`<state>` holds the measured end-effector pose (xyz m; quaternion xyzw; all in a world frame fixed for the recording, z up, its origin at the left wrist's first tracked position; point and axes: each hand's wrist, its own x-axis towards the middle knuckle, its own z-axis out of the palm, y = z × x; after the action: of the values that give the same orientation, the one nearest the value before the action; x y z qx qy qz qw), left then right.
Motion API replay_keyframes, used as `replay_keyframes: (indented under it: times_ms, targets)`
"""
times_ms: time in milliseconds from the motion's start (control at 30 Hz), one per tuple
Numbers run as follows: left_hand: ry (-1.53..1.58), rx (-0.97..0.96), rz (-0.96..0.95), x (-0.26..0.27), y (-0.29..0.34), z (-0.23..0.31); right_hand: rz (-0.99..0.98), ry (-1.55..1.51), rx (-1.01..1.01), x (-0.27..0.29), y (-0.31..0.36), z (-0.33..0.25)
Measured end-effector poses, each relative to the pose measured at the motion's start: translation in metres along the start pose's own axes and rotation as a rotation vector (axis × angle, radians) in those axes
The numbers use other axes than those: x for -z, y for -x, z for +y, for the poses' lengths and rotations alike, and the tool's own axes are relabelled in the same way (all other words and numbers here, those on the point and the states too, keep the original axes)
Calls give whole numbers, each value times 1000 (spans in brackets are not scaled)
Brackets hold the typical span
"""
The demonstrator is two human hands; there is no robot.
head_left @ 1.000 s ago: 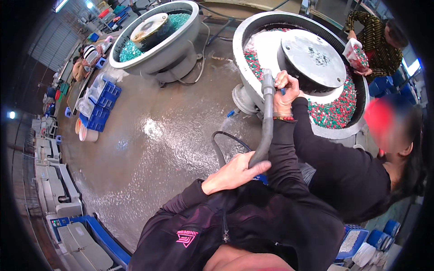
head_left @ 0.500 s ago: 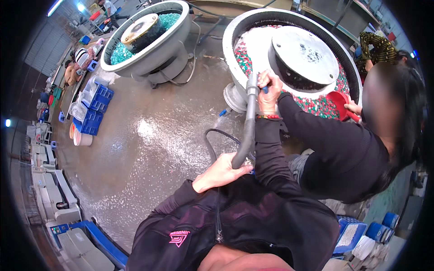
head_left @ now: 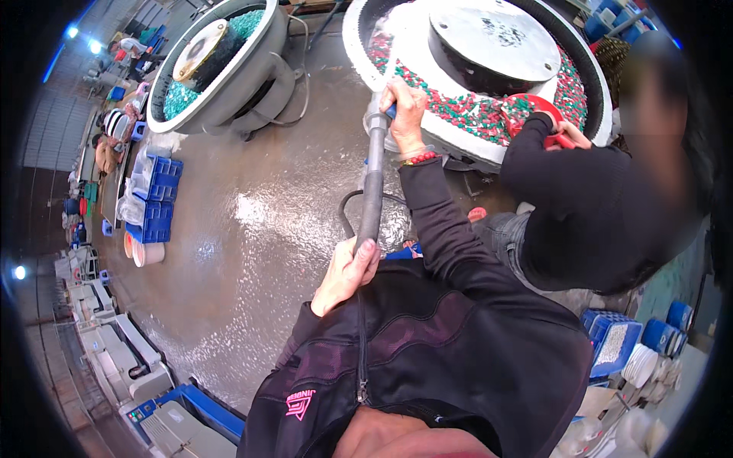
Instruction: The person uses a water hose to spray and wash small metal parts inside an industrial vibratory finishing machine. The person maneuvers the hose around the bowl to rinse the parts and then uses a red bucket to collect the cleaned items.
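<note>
You've got both hands on the grey hose, which runs up from the front of your jacket to the near left edge of the big round tub. Left hand is low, fingers wrapped round the hose with the thumb laid along it. Right hand is high, at the metal nozzle, fingers curled over its blue handle; how hard they squeeze, can't tell. Red bead bracelet on that wrist. Nozzle end lines up with the tub rim from here; touching or just above, can't tell. A pale streak runs from the nozzle end in over the rim. Tub holds small red, green and white pieces, part of them under a white layer, in a ring around a raised centre with a round white lid on top. To your right a co-worker in a black top leans in, one hand at the handle of a red scoop, scoop in among the pieces. Thin black hose loops beyond your left hand, above the wet floor. Second tub, up and left, holds teal pieces. Farther left: blue crates, one beyond the other, with a white bucket just beside the nearer one.
</note>
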<state>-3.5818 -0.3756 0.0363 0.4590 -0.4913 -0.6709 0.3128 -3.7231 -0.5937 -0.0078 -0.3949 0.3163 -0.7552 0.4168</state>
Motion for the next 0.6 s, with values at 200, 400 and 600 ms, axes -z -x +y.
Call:
replay_keyframes:
  times_ms: [200, 400, 600]
  targets:
    - [-10, 58, 23, -9, -2, 11, 39, -75, 68, 9, -2, -3]
    - [-18, 75, 43, -14, -5, 8, 58, -25, 46, 16, -2, 5]
    - [-54, 137, 58, -13, -9, 17, 123, -32, -96, 30, 4, 20]
